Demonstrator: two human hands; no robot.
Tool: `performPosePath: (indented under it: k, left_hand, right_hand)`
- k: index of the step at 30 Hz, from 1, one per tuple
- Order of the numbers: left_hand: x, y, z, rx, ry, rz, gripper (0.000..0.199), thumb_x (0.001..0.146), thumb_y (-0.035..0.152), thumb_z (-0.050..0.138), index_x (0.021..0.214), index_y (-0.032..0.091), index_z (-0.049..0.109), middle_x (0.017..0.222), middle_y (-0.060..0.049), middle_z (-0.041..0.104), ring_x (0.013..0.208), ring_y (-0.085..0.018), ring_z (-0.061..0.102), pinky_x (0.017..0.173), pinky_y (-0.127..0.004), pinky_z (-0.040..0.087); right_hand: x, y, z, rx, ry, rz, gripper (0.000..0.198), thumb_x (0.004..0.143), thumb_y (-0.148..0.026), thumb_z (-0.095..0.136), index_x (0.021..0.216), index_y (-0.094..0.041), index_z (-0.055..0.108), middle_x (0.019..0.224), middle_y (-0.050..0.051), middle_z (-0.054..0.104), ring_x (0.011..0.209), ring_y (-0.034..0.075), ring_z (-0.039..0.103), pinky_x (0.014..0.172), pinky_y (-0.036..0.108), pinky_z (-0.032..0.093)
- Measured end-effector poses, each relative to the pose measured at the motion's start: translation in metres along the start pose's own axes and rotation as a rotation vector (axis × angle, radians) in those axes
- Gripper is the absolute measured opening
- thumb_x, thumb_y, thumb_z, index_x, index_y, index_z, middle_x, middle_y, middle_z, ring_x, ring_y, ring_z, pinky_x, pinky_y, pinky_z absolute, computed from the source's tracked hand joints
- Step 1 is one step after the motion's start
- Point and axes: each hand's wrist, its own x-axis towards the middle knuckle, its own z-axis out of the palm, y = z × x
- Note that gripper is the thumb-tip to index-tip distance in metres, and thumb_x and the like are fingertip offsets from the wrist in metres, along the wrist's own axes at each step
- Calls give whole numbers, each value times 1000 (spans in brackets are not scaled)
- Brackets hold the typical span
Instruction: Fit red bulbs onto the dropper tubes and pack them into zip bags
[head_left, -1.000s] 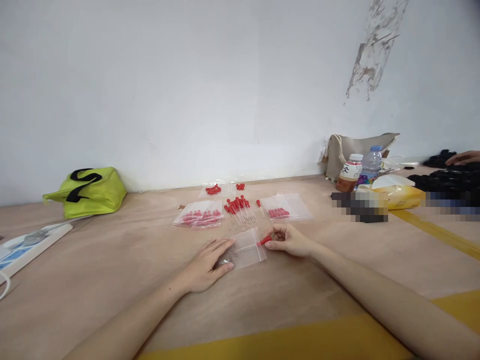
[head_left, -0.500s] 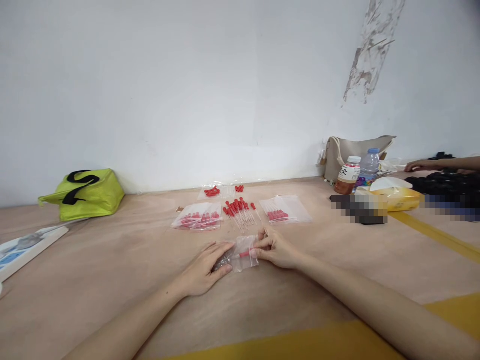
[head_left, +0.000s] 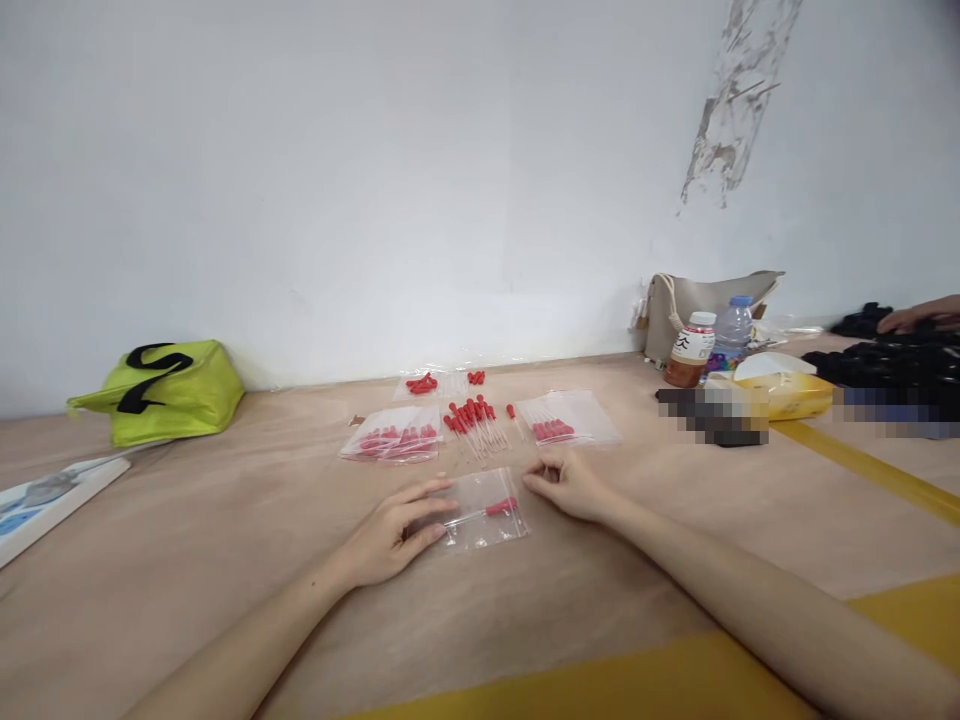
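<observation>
A small clear zip bag lies flat on the table with one glass dropper inside. Its red rubber bulb points right. My left hand rests at the bag's left edge, fingers stretched and apart, their tips touching the plastic. Just right of the bag, my right hand hovers low with curled fingers, thumb and forefinger close together and nothing visible between them. Beyond the hands is a pile of loose red-bulbed droppers, with a single dropper on its right.
Bags of droppers lie left and right of the pile. Loose red bulbs sit behind. A green bag and power strip are at left; bottles, a tissue pack and another person's hand at right.
My right hand has let go of the bag's right end and moved slightly right. My left hand has shifted a little left, uncovering more of the bag and the dropper.
</observation>
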Motion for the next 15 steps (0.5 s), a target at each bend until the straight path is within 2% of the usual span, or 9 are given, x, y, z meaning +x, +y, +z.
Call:
performPosePath:
  k: [4, 7, 11, 15]
  left_hand:
    - [2, -4, 2, -15, -101, 20, 33, 89, 31, 39, 120, 29, 49, 126, -1, 49, 119, -18, 40, 101, -38, 30]
    - [4, -2, 4, -16, -120, 14, 33, 90, 32, 37, 122, 30, 47, 128, 0, 47, 121, -18, 37, 102, -39, 28]
    - [4, 2, 3, -11, -140, 18, 35, 91, 31, 34, 124, 31, 43, 131, 0, 43, 123, -18, 34, 103, -41, 24]
    - [2, 3, 4, 1, -127, 20, 35, 90, 31, 35, 124, 31, 44, 130, 0, 44, 123, -19, 34, 103, -42, 24]
  right_hand:
    - [34, 5, -6, -196, 94, 188, 5, 68, -18, 53, 72, -16, 56, 71, 3, 61, 66, 14, 55, 61, 25, 41]
    - [67, 7, -3, -342, 97, 322, 19, 68, -14, 53, 87, -16, 53, 83, 8, 61, 81, 21, 57, 69, 30, 41]
    - [100, 10, 15, -384, 87, 451, 33, 67, -12, 54, 100, -11, 46, 93, 19, 58, 90, 30, 56, 71, 39, 41]
    - [115, 10, 26, -362, 69, 491, 33, 65, -9, 55, 97, -11, 47, 93, 21, 58, 91, 32, 56, 72, 41, 41]
